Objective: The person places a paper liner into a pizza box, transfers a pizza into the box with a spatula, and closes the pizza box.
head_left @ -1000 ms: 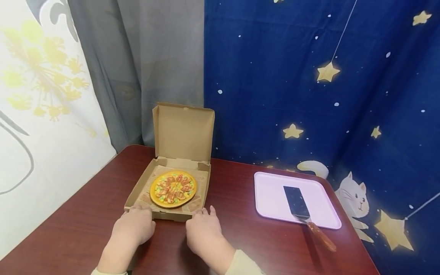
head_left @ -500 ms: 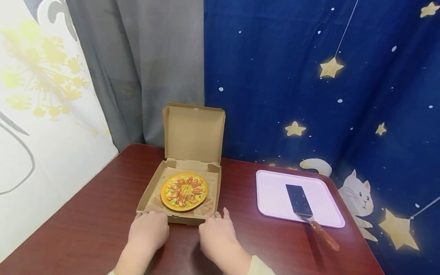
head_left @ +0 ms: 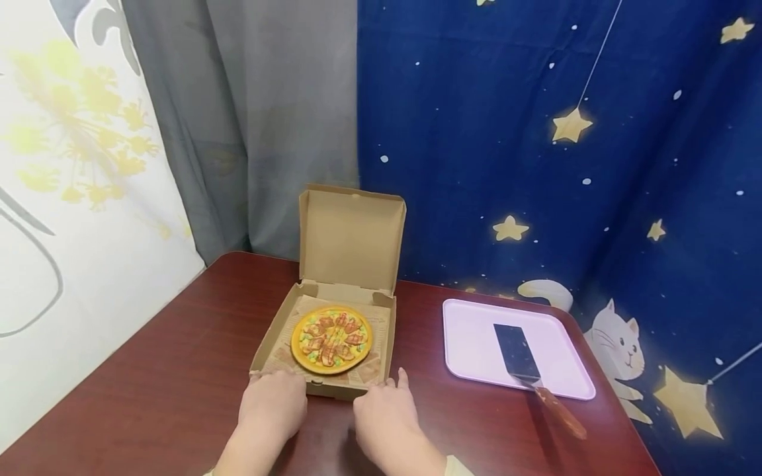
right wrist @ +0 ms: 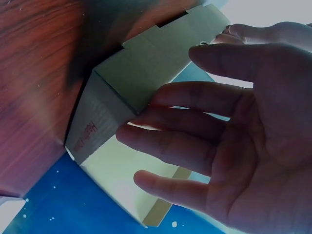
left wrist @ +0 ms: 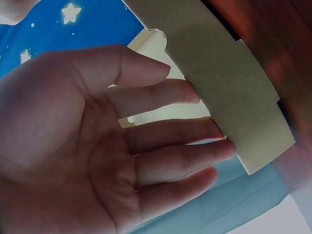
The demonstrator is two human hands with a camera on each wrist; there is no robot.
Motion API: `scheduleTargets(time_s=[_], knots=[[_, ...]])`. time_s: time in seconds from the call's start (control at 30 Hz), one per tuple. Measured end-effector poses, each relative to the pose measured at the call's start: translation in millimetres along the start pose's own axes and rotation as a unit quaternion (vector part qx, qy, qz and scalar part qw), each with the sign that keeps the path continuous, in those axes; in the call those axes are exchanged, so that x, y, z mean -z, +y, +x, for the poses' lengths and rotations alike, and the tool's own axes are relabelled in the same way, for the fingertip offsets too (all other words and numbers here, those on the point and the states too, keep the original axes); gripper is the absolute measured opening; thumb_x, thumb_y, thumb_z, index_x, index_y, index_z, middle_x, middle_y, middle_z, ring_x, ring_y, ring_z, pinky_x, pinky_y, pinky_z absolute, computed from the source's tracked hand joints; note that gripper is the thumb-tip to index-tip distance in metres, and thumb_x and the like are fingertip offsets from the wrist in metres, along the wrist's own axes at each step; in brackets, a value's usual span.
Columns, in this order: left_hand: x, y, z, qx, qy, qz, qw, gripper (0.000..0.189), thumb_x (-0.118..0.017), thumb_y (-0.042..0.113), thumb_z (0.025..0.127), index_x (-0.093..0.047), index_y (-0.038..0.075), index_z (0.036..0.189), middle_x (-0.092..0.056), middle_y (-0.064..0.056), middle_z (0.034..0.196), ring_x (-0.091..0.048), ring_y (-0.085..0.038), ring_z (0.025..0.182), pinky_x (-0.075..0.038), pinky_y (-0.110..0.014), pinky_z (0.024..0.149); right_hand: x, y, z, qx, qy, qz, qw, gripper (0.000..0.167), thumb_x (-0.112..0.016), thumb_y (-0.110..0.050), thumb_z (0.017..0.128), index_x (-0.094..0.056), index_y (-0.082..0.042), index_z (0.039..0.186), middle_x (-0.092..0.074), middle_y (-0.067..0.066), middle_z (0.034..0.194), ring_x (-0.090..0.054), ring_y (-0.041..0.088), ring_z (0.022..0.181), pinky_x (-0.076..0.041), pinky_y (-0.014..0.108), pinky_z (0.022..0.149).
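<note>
An open cardboard pizza box (head_left: 330, 389) stands on the table, its lid (head_left: 351, 239) raised at the back. Inside, a round toy-looking pizza (head_left: 331, 339) with a yellow rim lies on printed paper. My left hand (head_left: 274, 404) touches the left end of the box's front wall; the left wrist view shows its fingers (left wrist: 170, 134) nearly straight, tips at the wall's upper edge. At the front right corner is my right hand (head_left: 389, 413), palm down. Its extended fingers (right wrist: 165, 141) meet the top edge there, with the little finger held apart, in the right wrist view.
To the right, a pale pink tray (head_left: 476, 360) bears the dark blade of a spatula (head_left: 516, 350); its wooden handle (head_left: 561, 413) juts past the tray's front edge. Grey curtain (head_left: 297, 99) and blue starry curtain (head_left: 464, 132) hang behind the dark red table (head_left: 178, 370).
The pizza box, with the pizza in it, has slid right and slightly nearer to me. Both hands have moved along with it at its front edge. The tray and spatula stay put.
</note>
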State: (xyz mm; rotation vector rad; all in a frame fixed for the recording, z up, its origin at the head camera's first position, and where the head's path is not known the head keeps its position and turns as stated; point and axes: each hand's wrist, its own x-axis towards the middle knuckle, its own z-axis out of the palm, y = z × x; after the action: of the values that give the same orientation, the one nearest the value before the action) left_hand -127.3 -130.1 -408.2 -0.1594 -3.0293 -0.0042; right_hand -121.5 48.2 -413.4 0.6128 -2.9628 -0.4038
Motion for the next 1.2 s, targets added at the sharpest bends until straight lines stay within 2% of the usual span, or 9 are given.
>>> scheduleTargets(time_s=[0.2, 0.33, 0.47, 0.8, 1.0, 1.2], knots=[[1.0, 5.5, 1.3, -0.007, -0.004, -0.002, 1.0, 0.014, -0.069, 0.012, 0.092, -0.078, 0.001, 0.089, -0.078, -0.026, 0.094, -0.076, -0.049, 0.093, -0.057, -0.064, 0.098, 1, 4, -2.1, 0.001, -0.004, 0.008, 1.0, 0.017, -0.082, -0.036, 0.084, -0.082, -0.02, 0.082, -0.08, 0.001, 0.096, -0.074, 0.026, 0.095, -0.047, 0.058, 0.117], [1.9, 8.2, 2.0, -0.011, 0.0, -0.002, 0.9999, 0.012, -0.07, 0.012, 0.092, -0.077, 0.006, 0.085, -0.079, -0.02, 0.091, -0.076, -0.045, 0.092, -0.056, -0.064, 0.101, 1, 5, -5.1, -0.004, -0.007, 0.012, 0.9999, 0.017, -0.081, -0.036, 0.086, -0.082, -0.019, 0.084, -0.082, 0.003, 0.103, -0.075, 0.028, 0.102, -0.046, 0.059, 0.118], [3.0, 10.8, 2.5, -0.013, -0.002, -0.003, 0.9999, 0.012, -0.069, 0.012, 0.092, -0.077, 0.006, 0.086, -0.079, -0.02, 0.093, -0.077, -0.044, 0.094, -0.055, -0.064, 0.103, -1, 4, -8.5, -0.009, -0.011, 0.007, 0.9999, 0.014, -0.08, -0.032, 0.086, -0.083, -0.018, 0.086, -0.082, 0.006, 0.107, -0.075, 0.029, 0.108, -0.045, 0.059, 0.119], [2.6, 17.4, 2.1, -0.013, -0.016, -0.003, 0.9998, 0.011, -0.072, 0.012, 0.091, -0.078, 0.007, 0.083, -0.079, -0.018, 0.091, -0.076, -0.043, 0.094, -0.054, -0.063, 0.106, -3, 7, -14.1, -0.004, -0.011, 0.004, 0.9999, 0.015, -0.083, -0.032, 0.083, -0.083, -0.017, 0.084, -0.082, 0.008, 0.107, -0.076, 0.03, 0.107, -0.045, 0.059, 0.118], [3.8, 19.5, 2.1, -0.014, -0.023, -0.01, 0.9996, 0.01, -0.072, 0.011, 0.091, -0.079, 0.007, 0.085, -0.08, -0.02, 0.093, -0.077, -0.046, 0.098, -0.053, -0.064, 0.107, -3, 8, -15.6, -0.002, -0.023, 0.01, 0.9997, 0.014, -0.083, -0.031, 0.084, -0.085, -0.018, 0.088, -0.082, 0.008, 0.113, -0.076, 0.031, 0.113, -0.045, 0.06, 0.119], [2.4, 22.6, 0.8, -0.018, -0.005, 0.001, 0.9998, 0.011, -0.073, 0.011, 0.09, -0.078, 0.007, 0.08, -0.079, -0.018, 0.086, -0.076, -0.043, 0.092, -0.056, -0.061, 0.103, -4, 10, -17.3, -0.002, -0.043, 0.005, 0.9991, 0.023, -0.083, -0.034, 0.085, -0.086, -0.018, 0.101, -0.081, 0.008, 0.12, -0.076, 0.032, 0.117, -0.043, 0.06, 0.121]])
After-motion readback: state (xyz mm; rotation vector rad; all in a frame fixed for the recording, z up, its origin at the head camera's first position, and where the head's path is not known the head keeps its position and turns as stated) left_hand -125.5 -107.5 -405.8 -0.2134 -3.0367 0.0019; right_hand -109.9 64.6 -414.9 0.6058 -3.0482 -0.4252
